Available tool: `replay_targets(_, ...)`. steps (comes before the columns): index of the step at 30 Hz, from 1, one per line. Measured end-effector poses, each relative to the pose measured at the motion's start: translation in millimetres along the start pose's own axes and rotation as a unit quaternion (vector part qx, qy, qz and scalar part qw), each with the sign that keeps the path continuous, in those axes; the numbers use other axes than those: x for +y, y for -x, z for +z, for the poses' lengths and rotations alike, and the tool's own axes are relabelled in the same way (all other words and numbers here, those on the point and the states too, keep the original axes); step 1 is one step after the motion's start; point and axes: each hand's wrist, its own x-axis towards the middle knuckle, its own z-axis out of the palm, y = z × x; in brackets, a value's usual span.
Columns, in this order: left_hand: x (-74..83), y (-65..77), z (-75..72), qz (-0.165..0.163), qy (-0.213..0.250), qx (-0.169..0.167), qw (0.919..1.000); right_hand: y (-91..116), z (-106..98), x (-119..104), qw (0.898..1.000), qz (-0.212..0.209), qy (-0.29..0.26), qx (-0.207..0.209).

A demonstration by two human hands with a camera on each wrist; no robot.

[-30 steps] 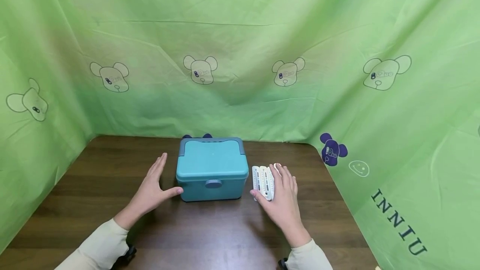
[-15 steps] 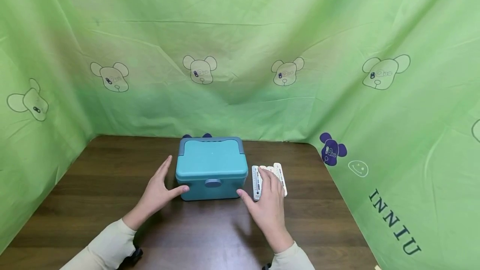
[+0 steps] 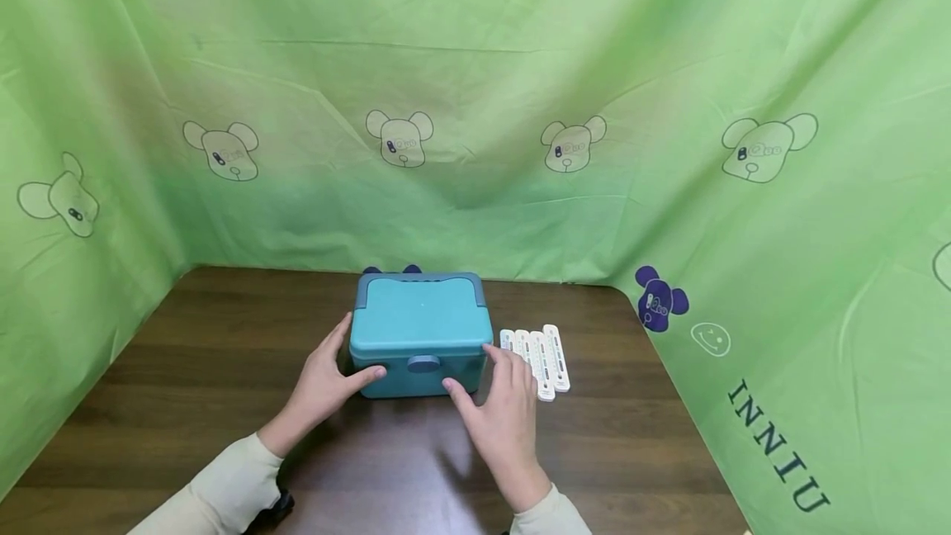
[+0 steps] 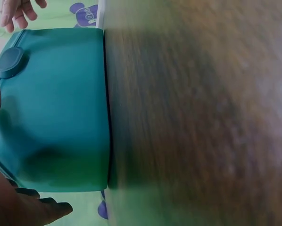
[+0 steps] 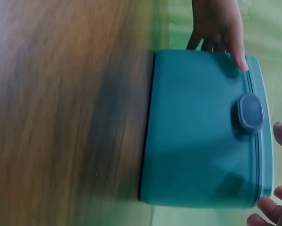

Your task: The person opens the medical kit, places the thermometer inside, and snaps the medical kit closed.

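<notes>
Right hand [image 3: 505,421] has shifted left, from over the white strips [image 3: 555,358] to the right front corner of the teal box [image 3: 420,319]; left hand [image 3: 319,390] has come in nearer the box's left side. Fingers on both loosely extended, thumbs spread apart in front of the box, gripping nothing; can't tell if either touches it. Box sits upright on the brown bench [image 3: 357,477], lid down, oval latch [image 3: 423,363] facing the person. Four strips lie side by side, just right of box. Green curtain [image 3: 475,225] behind.
</notes>
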Motion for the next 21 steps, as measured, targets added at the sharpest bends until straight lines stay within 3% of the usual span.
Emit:
replay_targets(8, 2.9, -0.1, 5.9, 0.001, 0.013, 0.02, 0.9997, 5, 12, -15, 0.999, -0.029, 0.018, 0.016)
replay_targets(21, 1.8, 0.1, 11.4, 0.009, 0.027, 0.048, 0.9985, 6, 27, -43, 0.999, -0.013, 0.04, -0.002)
